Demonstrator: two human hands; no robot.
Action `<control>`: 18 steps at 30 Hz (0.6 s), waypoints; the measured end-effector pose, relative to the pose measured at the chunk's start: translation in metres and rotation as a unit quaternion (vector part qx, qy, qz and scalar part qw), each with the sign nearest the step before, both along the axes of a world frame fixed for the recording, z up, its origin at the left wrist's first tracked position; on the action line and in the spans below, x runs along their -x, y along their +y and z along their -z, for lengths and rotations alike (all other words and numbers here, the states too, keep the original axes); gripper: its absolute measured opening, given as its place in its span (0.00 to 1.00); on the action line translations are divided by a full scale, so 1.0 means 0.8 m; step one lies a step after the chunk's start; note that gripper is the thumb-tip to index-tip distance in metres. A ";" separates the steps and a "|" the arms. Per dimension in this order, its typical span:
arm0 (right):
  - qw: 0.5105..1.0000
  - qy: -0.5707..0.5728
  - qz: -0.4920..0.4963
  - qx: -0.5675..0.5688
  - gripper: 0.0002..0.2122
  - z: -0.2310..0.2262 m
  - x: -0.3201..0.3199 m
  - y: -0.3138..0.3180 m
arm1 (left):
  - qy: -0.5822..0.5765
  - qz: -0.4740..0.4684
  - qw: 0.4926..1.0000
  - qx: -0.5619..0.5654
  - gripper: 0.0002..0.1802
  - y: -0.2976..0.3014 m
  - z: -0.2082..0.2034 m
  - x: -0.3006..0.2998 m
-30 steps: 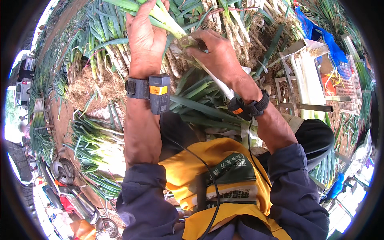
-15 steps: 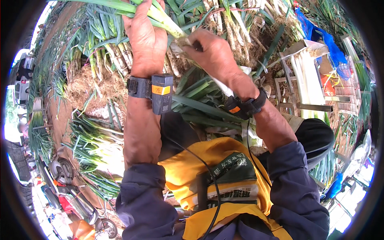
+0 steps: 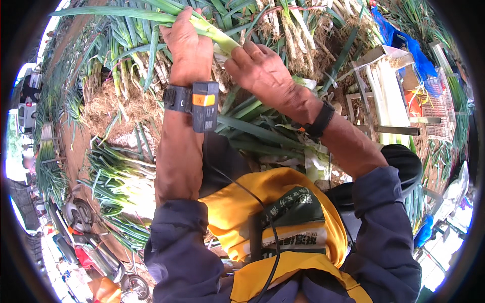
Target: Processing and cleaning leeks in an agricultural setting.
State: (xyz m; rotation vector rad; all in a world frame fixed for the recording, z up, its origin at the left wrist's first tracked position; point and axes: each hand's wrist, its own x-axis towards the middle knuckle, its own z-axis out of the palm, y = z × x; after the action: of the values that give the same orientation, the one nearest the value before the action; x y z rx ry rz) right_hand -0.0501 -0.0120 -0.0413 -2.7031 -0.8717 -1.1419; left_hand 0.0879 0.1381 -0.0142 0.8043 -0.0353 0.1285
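Note:
Near the top of the view, my left hand (image 3: pixel 189 48) is closed around a leek (image 3: pixel 218 35). Its long green leaves stretch away to the left, and its pale stem slants down to the right. My right hand (image 3: pixel 260 70), back turned up, has its fingers closed on the lower end of that stem, so the root end is hidden. Below my hands lie loose green leek leaves (image 3: pixel 262 132) and pale peelings.
Bundled leeks with roots (image 3: pixel 298 45) lie beyond my hands. More leeks (image 3: pixel 126 184) are piled at left. On the right, a metal rack (image 3: pixel 399 130) holds white-stemmed leeks beside a blue plastic sheet (image 3: pixel 404 43) and a pale crate (image 3: pixel 438 113). A scooter (image 3: pixel 96 247) stands lower left.
My right hand has turned and closed over the leek's lower stem, and its forearm has swung outward. The pale strip seen beneath that hand is out of sight. My left hand has shifted slightly right.

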 end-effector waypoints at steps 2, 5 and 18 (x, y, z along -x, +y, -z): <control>0.999 -0.008 -0.014 0.028 0.11 0.006 -0.008 -0.008 | 0.087 -0.008 0.996 -0.011 0.19 0.005 0.006 -0.012; 0.992 0.087 -0.025 -0.093 0.07 -0.023 -0.026 -0.045 | 0.092 0.098 0.991 0.028 0.16 -0.021 -0.029 0.006; 0.907 0.214 -0.124 -0.341 0.08 -0.052 -0.012 -0.068 | -0.050 0.246 0.965 0.082 0.08 -0.045 -0.029 0.036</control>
State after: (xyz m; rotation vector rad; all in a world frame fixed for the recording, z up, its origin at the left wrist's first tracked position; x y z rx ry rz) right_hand -0.0404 -0.0662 0.0007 -2.0597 -0.5757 -0.5977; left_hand 0.0589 0.1020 0.0090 0.6026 -0.3142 -0.2953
